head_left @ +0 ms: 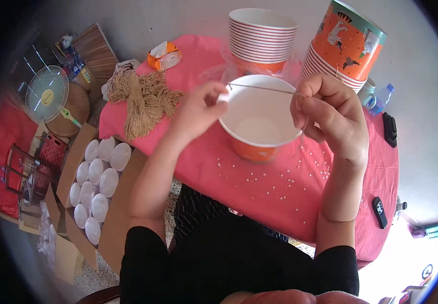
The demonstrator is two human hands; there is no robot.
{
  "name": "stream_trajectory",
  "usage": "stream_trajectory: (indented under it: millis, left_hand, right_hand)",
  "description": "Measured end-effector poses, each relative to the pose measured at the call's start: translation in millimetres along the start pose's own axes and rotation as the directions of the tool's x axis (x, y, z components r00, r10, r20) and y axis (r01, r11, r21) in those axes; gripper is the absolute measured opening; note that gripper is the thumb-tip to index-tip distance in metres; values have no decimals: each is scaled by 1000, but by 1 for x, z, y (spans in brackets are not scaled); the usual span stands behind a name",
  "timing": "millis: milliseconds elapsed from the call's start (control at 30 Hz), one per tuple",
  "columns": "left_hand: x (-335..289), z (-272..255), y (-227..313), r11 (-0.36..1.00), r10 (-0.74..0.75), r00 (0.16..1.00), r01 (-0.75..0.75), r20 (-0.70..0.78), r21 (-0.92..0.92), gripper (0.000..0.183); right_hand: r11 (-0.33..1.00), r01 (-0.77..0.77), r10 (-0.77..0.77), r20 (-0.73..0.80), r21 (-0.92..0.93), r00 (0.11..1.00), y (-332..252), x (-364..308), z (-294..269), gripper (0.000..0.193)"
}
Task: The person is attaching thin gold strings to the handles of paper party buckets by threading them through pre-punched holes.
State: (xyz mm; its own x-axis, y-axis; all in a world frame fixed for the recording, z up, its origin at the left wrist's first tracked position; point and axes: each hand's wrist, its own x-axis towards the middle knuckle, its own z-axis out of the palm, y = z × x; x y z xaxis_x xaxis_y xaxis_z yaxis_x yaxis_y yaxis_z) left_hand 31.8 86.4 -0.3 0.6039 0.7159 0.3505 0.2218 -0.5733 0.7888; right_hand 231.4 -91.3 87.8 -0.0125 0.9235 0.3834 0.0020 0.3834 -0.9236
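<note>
A paper bucket (259, 109), white inside and orange outside, stands upright on the table before me. Across its mouth runs a thin brownish cord (264, 88), pulled straight. At the right end, the fingers of my right hand (336, 116) are pinched closed on the cord, above the rim. My left hand (198, 109) is at the left rim, slightly blurred, with its thumb and forefinger apart beside the cord's left end. Whether that end is fixed to the bucket, I cannot make out. A heap of tan cords (145, 101) lies to the left.
Behind stand a stack of white-rimmed buckets (262, 38) and a taller orange stack (348, 38). Small white bits dot the pink tablecloth (219, 172). A tissue pack (164, 55), a black remote (379, 213) and a carton (112, 202) of clear cups sit around me.
</note>
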Motion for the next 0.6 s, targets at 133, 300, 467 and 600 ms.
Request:
stream_trajectory:
  millis: [133,300,467,600]
  left_hand:
    - [39,-20,-4,994,58,998,-58,5,93,43]
    - [55,-23,-5,990,138,989,-138,-49,13,39]
    - [16,-12,36,921,145,987,-109,69,-374,24]
    - [-29,3,67,695,186,887,186,423,-695,29]
  right_hand:
    - [979,-3,-26,142,202,990,4,2,-3,11]
    - [971,-1,-59,239,240,969,10,7,1,14]
    - [955,85,-121,114,285,986,23,12,5,18]
    - [927,100,-142,91,362,986,29,17,11,18]
